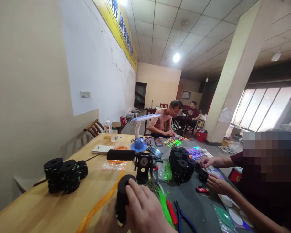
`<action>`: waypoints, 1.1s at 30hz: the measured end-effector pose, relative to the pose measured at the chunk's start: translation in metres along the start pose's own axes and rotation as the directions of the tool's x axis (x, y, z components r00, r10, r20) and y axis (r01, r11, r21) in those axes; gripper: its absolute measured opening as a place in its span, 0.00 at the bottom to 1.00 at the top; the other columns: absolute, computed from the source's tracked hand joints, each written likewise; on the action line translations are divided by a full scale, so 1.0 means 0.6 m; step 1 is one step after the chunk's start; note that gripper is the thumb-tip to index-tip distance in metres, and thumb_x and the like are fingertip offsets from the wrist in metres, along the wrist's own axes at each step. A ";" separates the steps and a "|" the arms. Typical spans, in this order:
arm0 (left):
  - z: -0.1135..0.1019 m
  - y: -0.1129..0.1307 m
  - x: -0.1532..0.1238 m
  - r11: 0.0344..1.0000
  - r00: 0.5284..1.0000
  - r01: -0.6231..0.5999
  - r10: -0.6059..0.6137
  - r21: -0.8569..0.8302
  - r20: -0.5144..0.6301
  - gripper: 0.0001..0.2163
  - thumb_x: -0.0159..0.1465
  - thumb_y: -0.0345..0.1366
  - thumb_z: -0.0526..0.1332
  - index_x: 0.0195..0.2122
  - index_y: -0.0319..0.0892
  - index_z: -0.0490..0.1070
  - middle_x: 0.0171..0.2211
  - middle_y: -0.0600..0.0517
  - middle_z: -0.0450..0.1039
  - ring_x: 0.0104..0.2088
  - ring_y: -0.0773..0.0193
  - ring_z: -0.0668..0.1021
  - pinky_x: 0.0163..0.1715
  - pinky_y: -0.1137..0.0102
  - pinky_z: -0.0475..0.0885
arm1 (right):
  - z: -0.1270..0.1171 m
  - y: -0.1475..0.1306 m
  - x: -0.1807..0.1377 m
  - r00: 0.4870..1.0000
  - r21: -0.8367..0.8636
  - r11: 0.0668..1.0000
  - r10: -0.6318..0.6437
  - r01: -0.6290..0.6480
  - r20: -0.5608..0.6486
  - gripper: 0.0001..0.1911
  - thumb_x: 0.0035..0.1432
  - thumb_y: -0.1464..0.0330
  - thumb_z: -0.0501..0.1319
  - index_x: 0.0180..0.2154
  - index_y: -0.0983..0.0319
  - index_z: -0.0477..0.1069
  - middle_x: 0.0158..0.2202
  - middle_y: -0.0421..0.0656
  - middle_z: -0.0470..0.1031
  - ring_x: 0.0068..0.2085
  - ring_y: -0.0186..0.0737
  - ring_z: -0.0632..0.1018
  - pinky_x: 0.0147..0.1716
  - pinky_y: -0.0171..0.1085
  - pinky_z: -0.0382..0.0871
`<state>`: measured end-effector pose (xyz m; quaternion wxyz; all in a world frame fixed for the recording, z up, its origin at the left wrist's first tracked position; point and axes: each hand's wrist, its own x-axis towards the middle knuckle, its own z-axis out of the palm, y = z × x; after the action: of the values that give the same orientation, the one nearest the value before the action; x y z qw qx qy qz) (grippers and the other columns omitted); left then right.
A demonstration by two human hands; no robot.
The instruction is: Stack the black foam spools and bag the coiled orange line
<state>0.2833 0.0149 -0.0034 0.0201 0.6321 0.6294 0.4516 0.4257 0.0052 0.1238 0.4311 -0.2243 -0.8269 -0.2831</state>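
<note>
A: Where are the hands?

B: In the centre foreground, the left hand [109, 213], blurred, sits low against the side of an upright black spool [122, 200]; whether its fingers pinch, I cannot tell. The right hand [146, 207] lies opposite, its back turned up, fingers pressed together and closed over the spool's side and upper rim, hiding part of it.

A: Materials and shapes?

B: From the left, matte black cylinders [63, 174], flecked with green glitter, stand stacked on a wood-grain counter [21, 213]. Silky orange strands [99, 204] trail beside the spool. Just behind it rises a black device [143, 161] with a ribbed handle [121, 155], then shaggy green fibres [165, 205] to its right.

A: And around them?

B: A blue-and-white lamp [138, 145] stands beyond the device, with phones [158, 141] near its base. To the right come a red handle [171, 212], blue pliers [180, 213] and a 2nd cluster of black cylinders [181, 166]. At far right, a co-worker's 2 hands [218, 183] reach over the counter.
</note>
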 end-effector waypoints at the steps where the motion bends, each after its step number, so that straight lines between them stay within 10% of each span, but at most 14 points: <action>1: 0.027 0.023 -0.002 0.995 0.995 -0.096 0.095 -0.027 -0.016 0.17 0.65 0.43 0.50 0.49 0.39 0.67 0.41 0.47 0.75 0.40 0.62 0.79 0.40 0.68 0.75 | -0.024 0.016 -0.018 0.999 -0.055 0.998 0.030 -0.029 0.016 0.19 0.64 0.78 0.45 0.52 0.78 0.66 0.54 0.59 0.69 0.53 0.48 0.71 0.42 0.41 0.76; 3: 0.073 0.069 -0.002 0.968 0.971 -0.226 0.234 -0.112 0.058 0.18 0.65 0.43 0.51 0.50 0.39 0.69 0.44 0.47 0.76 0.43 0.64 0.79 0.41 0.71 0.76 | -0.066 0.047 -0.058 0.992 -0.129 0.986 0.114 -0.105 0.063 0.20 0.62 0.78 0.48 0.54 0.76 0.65 0.58 0.57 0.66 0.52 0.47 0.71 0.43 0.40 0.76; 7: 0.142 0.170 0.005 0.948 0.861 0.005 0.157 -0.317 0.484 0.24 0.62 0.48 0.49 0.49 0.37 0.70 0.50 0.41 0.71 0.51 0.56 0.74 0.54 0.60 0.72 | -0.126 0.102 -0.138 0.974 -0.229 0.953 0.218 -0.198 0.068 0.20 0.65 0.78 0.49 0.57 0.75 0.64 0.61 0.54 0.62 0.55 0.46 0.69 0.48 0.39 0.73; 14: 0.260 0.309 0.004 0.943 0.778 0.143 0.082 -0.301 0.624 0.24 0.54 0.35 0.63 0.54 0.36 0.68 0.49 0.45 0.69 0.50 0.60 0.71 0.55 0.68 0.68 | -0.181 0.200 -0.249 0.941 -0.390 0.875 0.333 -0.285 0.060 0.19 0.72 0.72 0.47 0.59 0.72 0.62 0.63 0.48 0.61 0.56 0.42 0.69 0.51 0.40 0.67; 33: 0.407 0.377 -0.017 0.950 0.724 0.278 -0.108 -0.144 0.681 0.33 0.56 0.30 0.65 0.63 0.31 0.61 0.58 0.41 0.65 0.59 0.56 0.69 0.64 0.67 0.64 | -0.175 0.308 -0.370 0.924 -0.446 0.841 0.376 -0.307 0.071 0.20 0.73 0.71 0.44 0.60 0.70 0.62 0.62 0.44 0.62 0.58 0.38 0.70 0.52 0.38 0.68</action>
<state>0.6068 0.0927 -0.0192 0.3654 0.6746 0.5849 0.2632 0.7181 0.0443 0.0371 0.3490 -0.4785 -0.7223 -0.3570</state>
